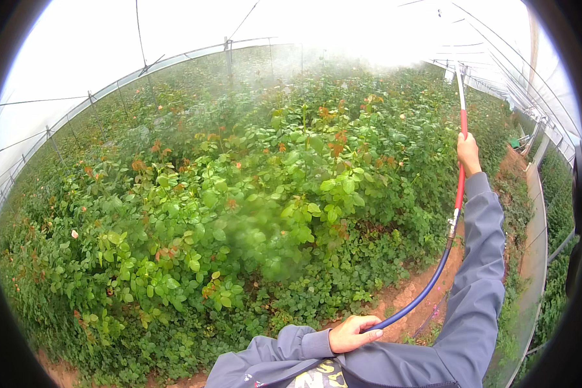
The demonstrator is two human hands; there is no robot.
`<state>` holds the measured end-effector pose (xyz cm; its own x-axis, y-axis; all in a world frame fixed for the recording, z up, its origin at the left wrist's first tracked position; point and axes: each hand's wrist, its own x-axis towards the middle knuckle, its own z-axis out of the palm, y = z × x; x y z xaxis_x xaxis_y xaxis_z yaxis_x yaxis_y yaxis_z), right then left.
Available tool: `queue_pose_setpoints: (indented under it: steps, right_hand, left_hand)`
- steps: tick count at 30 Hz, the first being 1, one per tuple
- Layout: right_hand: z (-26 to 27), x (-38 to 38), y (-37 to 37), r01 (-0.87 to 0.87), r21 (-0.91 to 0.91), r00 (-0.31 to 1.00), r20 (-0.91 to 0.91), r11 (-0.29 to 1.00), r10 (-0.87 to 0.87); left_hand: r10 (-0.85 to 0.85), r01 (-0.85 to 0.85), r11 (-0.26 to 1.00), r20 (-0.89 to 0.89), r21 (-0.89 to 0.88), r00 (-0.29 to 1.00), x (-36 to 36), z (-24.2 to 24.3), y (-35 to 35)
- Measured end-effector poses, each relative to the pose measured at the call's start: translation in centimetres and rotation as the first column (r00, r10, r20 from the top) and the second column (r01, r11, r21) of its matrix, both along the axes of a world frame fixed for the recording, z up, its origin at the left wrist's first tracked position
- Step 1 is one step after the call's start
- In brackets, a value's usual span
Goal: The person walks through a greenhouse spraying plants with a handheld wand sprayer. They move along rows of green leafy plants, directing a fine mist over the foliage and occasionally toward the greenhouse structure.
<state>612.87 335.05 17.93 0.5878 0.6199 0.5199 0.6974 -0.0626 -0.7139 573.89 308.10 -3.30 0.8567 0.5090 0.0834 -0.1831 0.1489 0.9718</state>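
My right hand (468, 153), arm stretched out far ahead, grips the red sleeve of a spray lance (460, 190). Beyond the sleeve runs a white tube, and its far tip fades into the glare. A metal valve fitting (451, 226) joins the lance's lower end to a blue hose (426, 290). That hose curves down to my left hand (355, 333), which holds it in front of my waist between thumb and fingers. Pale mist (368, 53) hangs over the far plants. Leafy rose bushes (252, 194) with a few pink blooms fill the space before me.
A bare soil path (402, 296) lies along the foot of the bushes. To the right runs a translucent plastic sheet wall (533, 242) with more plants behind it. Posts (228, 58) and wires stand among the rows beneath a white plastic greenhouse roof (184, 24).
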Motion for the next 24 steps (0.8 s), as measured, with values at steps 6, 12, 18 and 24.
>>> queue_pose_setpoints:
  steps: [6, 12, 18, 24]
  right_hand:
    - [-2.0, 1.3, -1.8, -0.068, -0.094, 0.996, -0.066, 0.993, 0.062]
    - [-4.2, -1.7, -3.6, -0.252, -0.168, 0.956, -0.195, 0.953, 0.219]
    - [-4.7, -8.5, -6.5, -0.506, -0.251, 0.825, -0.419, 0.825, 0.378]
    - [-5.0, -14.8, -9.3, -0.727, -0.248, 0.649, -0.551, 0.640, 0.524]
  left_hand:
    - [-0.072, 0.077, 0.987, -0.035, 0.142, 0.997, 0.0, 0.7, -0.1]
    - [-0.158, 0.171, 0.954, -0.072, 0.246, 0.985, -0.1, 1.0, 0.0]
    - [-0.250, 0.248, 0.906, -0.039, 0.344, 0.967, 0.2, 0.4, -0.2]
    - [-0.298, 0.281, 0.900, -0.001, 0.333, 0.955, 0.1, 1.1, -0.3]
